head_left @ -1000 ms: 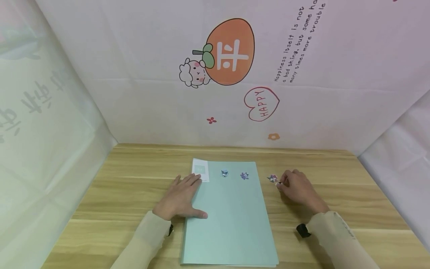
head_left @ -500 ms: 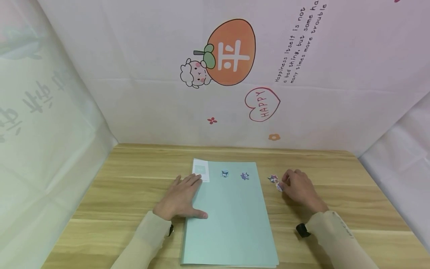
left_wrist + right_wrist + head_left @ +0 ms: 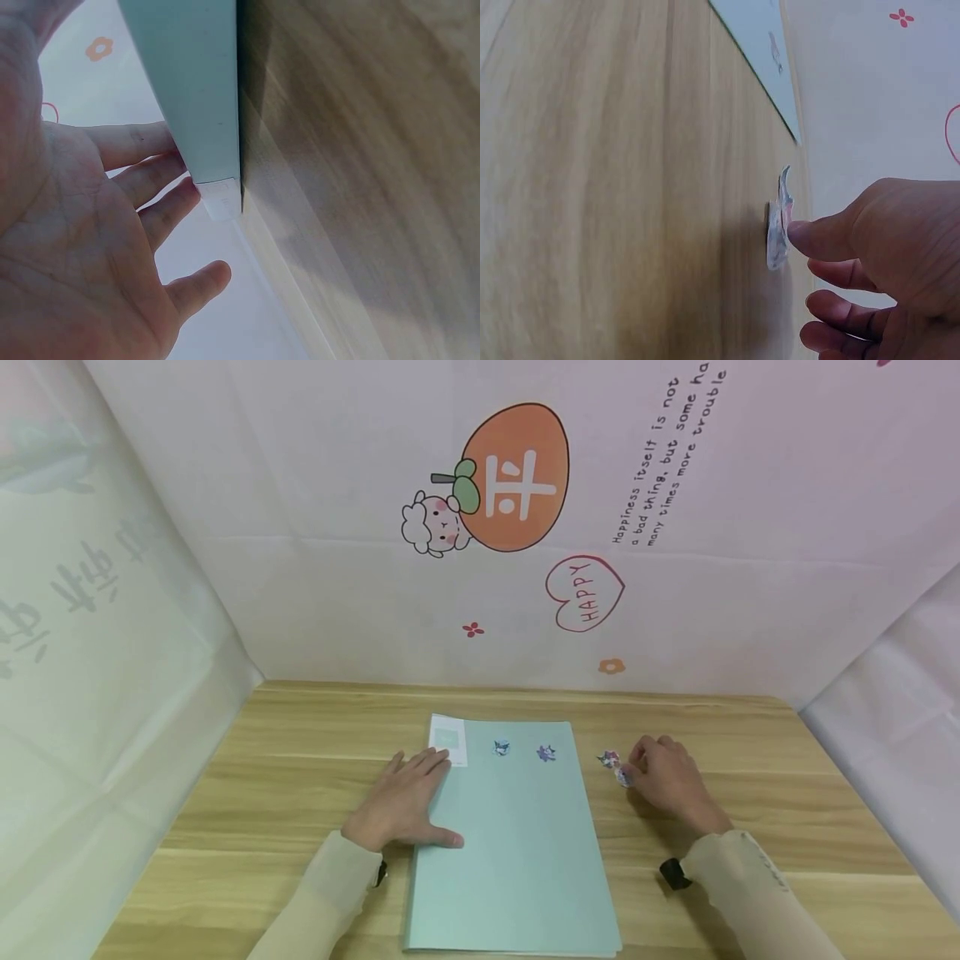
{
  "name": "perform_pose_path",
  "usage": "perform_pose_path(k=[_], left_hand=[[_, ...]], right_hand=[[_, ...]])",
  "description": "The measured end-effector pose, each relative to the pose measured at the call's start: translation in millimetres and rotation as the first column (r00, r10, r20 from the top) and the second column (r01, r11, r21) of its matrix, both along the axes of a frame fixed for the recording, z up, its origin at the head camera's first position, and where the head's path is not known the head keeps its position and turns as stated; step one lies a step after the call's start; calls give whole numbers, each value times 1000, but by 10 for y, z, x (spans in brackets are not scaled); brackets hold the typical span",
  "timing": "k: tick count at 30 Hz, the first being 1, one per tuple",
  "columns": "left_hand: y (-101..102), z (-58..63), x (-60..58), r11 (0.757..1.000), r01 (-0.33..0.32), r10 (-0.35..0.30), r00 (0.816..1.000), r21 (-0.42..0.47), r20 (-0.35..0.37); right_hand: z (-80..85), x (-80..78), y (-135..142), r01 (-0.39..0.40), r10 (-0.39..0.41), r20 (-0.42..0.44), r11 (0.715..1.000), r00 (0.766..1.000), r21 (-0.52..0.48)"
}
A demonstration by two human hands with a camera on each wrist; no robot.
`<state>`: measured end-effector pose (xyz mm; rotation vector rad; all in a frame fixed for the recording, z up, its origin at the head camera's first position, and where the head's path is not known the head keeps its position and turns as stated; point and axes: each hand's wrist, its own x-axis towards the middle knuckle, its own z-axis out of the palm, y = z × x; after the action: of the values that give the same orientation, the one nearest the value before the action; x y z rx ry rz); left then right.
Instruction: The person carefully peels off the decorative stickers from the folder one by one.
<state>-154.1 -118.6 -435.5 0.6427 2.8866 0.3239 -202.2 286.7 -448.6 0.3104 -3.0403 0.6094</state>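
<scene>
A mint-green folder (image 3: 517, 860) lies on the table with a white label at its top left corner. My left hand (image 3: 401, 802) rests across its left edge, fingers spread, fingertips touching near the label (image 3: 448, 737). Two small cartoon stickers, a blue one (image 3: 501, 747) and a purple one (image 3: 546, 752), are on the folder's upper part. Right of the folder, my right hand (image 3: 667, 781) pinches a small cartoon sticker (image 3: 624, 776) between thumb and index finger. Another sticker (image 3: 609, 759) adjoins it on the far left side. In the right wrist view the thumb touches the glossy, clear-edged stickers (image 3: 778, 232), which overlap there.
The wood-grain table (image 3: 262, 793) runs back to a white printed cloth (image 3: 337, 610) hanging behind it. More white cloth hangs at the left (image 3: 112, 693) and right sides. A black strap (image 3: 675, 874) shows at the right wrist.
The sticker at my right fingertips was tilted with a dark edge showing; now its printed face shows beside the other sticker. My left hand and the folder have stayed in place.
</scene>
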Motion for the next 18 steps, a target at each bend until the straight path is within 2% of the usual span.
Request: perform_pose_path(k=[11, 18], left_hand=[[-7, -9, -10, 1000, 6, -6, 1000, -1, 1], [-7, -16, -6, 1000, 0, 0, 1000, -4, 7]], right_hand=[[56, 17, -154, -39, 39, -18, 999, 999, -10], [63, 11, -302, -72, 73, 20, 997, 997, -22]])
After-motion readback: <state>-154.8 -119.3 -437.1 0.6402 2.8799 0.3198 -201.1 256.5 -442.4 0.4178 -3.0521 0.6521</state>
